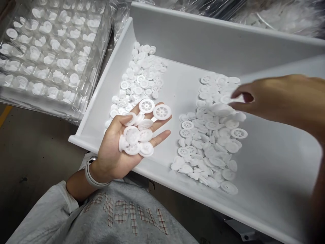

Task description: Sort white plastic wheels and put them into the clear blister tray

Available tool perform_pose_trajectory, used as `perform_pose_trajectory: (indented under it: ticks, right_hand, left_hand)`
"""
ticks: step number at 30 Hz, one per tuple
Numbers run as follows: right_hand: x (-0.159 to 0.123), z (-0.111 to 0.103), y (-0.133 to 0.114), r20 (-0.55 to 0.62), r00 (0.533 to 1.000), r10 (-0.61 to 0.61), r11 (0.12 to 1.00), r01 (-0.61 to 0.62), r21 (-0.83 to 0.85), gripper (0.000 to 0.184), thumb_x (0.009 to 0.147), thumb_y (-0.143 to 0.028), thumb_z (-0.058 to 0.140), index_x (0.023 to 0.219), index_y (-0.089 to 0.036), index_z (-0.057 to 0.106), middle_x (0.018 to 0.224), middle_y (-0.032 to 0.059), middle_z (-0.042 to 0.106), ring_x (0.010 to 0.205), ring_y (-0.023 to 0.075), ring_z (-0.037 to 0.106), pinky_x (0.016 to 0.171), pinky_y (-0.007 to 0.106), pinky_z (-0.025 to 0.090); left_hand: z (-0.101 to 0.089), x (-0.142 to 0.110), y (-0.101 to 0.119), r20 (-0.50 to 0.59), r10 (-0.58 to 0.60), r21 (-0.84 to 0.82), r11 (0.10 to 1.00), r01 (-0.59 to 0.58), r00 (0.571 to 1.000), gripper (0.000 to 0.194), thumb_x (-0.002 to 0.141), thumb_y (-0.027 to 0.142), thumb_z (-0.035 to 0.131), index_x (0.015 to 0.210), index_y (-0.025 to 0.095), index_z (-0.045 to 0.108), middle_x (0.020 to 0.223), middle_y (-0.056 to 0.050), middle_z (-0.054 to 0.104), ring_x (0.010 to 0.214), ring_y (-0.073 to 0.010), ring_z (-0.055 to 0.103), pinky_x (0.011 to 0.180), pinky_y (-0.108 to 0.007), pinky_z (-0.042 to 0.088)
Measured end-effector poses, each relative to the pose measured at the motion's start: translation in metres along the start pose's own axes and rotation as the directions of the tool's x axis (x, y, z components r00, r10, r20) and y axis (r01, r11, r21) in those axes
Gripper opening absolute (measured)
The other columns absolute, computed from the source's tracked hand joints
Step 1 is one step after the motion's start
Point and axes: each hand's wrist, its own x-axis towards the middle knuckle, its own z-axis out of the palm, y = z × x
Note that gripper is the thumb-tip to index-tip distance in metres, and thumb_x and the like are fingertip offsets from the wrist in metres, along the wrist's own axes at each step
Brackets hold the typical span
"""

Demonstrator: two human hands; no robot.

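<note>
My left hand [119, 149] lies palm up over the near edge of a white tray [266, 176], fingers stretched out, with several white plastic wheels [139, 135] heaped on the palm and fingers. My right hand [281, 100] reaches in from the right, blurred, its fingertips pinched on one white wheel [230, 99] just above the right pile of wheels [213, 135]. A second pile of smaller white wheels [142, 78] lies at the tray's left side, beyond my left hand.
A stack of clear blister trays [48, 51] holding white parts stands at the left, beside the white tray. Crumpled clear plastic bags [266, 13] lie behind the tray. Grey floor [30, 152] shows at the lower left. My grey sleeve and shirt fill the bottom.
</note>
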Motion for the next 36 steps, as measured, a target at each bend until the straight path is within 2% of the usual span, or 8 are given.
perform_pose_trajectory:
  ticks: [1, 3, 7, 10, 15, 19, 26, 36]
  right_hand:
    - [0.005, -0.007, -0.017, 0.082, 0.996, -0.047, 0.999, 0.046, 0.016, 0.053, 0.081, -0.069, 0.06, 0.069, -0.019, 0.072, 0.055, -0.0022, 0.062, 0.037, 0.0004, 0.04, 0.042, 0.026, 0.021]
    - [0.012, -0.021, -0.06, -0.029, 0.996, -0.081, 0.993, 0.083, 0.089, 0.041, 0.094, -0.055, 0.052, 0.09, -0.02, 0.072, 0.069, -0.0004, 0.066, 0.053, 0.0045, 0.054, 0.048, 0.022, 0.035]
    - [0.009, -0.034, -0.138, -0.145, 0.972, -0.182, 0.961, 0.207, 0.183, 0.011, 0.095, -0.023, 0.06, 0.1, -0.015, 0.066, 0.074, 0.0005, 0.063, 0.066, 0.0076, 0.058, 0.057, 0.021, 0.044]
    - [0.001, -0.026, -0.16, -0.2, 0.956, -0.216, 0.948, 0.254, 0.192, 0.007, 0.093, -0.018, 0.062, 0.098, -0.015, 0.066, 0.068, -0.0024, 0.058, 0.058, 0.007, 0.052, 0.054, 0.02, 0.042]
    - [0.002, -0.021, -0.163, -0.161, 0.982, -0.097, 0.889, 0.158, 0.43, 0.003, 0.092, -0.015, 0.063, 0.091, -0.017, 0.065, 0.07, -0.0022, 0.059, 0.059, 0.0069, 0.051, 0.054, 0.021, 0.042]
    - [0.007, -0.032, -0.159, 0.028, 0.993, 0.112, 0.743, -0.102, 0.661, 0.005, 0.089, -0.022, 0.065, 0.086, -0.021, 0.062, 0.06, -0.0052, 0.047, 0.052, 0.0072, 0.043, 0.048, 0.022, 0.038]
    - [0.013, -0.021, -0.145, 0.432, 0.887, 0.166, 0.45, -0.458, 0.767, 0.016, 0.084, -0.034, 0.062, 0.077, -0.021, 0.063, 0.056, -0.004, 0.049, 0.047, 0.0062, 0.038, 0.04, 0.02, 0.028]
    - [0.015, -0.011, -0.146, 0.459, 0.87, 0.181, 0.383, -0.492, 0.781, 0.017, 0.081, -0.035, 0.064, 0.075, -0.02, 0.06, 0.06, -0.0026, 0.053, 0.051, 0.0076, 0.04, 0.043, 0.023, 0.029]
  left_hand:
    - [0.0, 0.0, 0.0, 0.002, -0.005, 0.002, 1.0, 0.005, 1.0, 0.055, 0.09, 0.024, 0.046, 0.146, 0.025, 0.043, 0.131, -0.004, 0.067, 0.128, -0.0252, 0.059, 0.116, -0.049, 0.039]
    - [-0.001, 0.001, 0.0, 0.012, -0.015, 0.005, 1.0, 0.015, 1.0, 0.053, 0.09, 0.025, 0.046, 0.143, 0.026, 0.046, 0.13, -0.003, 0.067, 0.129, -0.0255, 0.058, 0.116, -0.05, 0.04]
    - [-0.001, 0.003, -0.003, 0.05, -0.015, 0.006, 1.0, 0.015, 0.999, 0.048, 0.09, 0.026, 0.047, 0.137, 0.024, 0.054, 0.127, -0.004, 0.068, 0.133, -0.0257, 0.055, 0.117, -0.05, 0.039]
    - [0.001, 0.004, -0.006, 0.071, -0.02, 0.014, 1.0, 0.019, 0.997, 0.045, 0.091, 0.027, 0.044, 0.134, 0.023, 0.057, 0.127, -0.005, 0.068, 0.135, -0.0253, 0.053, 0.118, -0.047, 0.038]
    - [0.003, 0.004, -0.008, 0.085, -0.045, 0.023, 0.999, 0.044, 0.995, 0.045, 0.091, 0.028, 0.041, 0.133, 0.021, 0.057, 0.128, -0.005, 0.067, 0.132, -0.0247, 0.055, 0.116, -0.046, 0.041]
    - [0.004, 0.004, -0.007, 0.02, 0.035, 0.018, 0.999, -0.035, 0.999, 0.045, 0.091, 0.025, 0.041, 0.134, 0.021, 0.055, 0.12, -0.004, 0.07, 0.129, -0.0227, 0.058, 0.114, -0.044, 0.044]
    - [0.003, 0.003, -0.004, 0.019, 0.104, -0.005, 0.995, -0.104, 0.994, 0.053, 0.09, 0.022, 0.043, 0.143, 0.026, 0.045, 0.132, -0.002, 0.065, 0.126, -0.0228, 0.06, 0.115, -0.047, 0.042]
    - [0.001, 0.004, -0.004, 0.048, 0.096, -0.038, 0.995, -0.094, 0.994, 0.054, 0.09, 0.022, 0.043, 0.143, 0.026, 0.046, 0.142, -0.001, 0.059, 0.135, -0.0246, 0.051, 0.12, -0.05, 0.034]
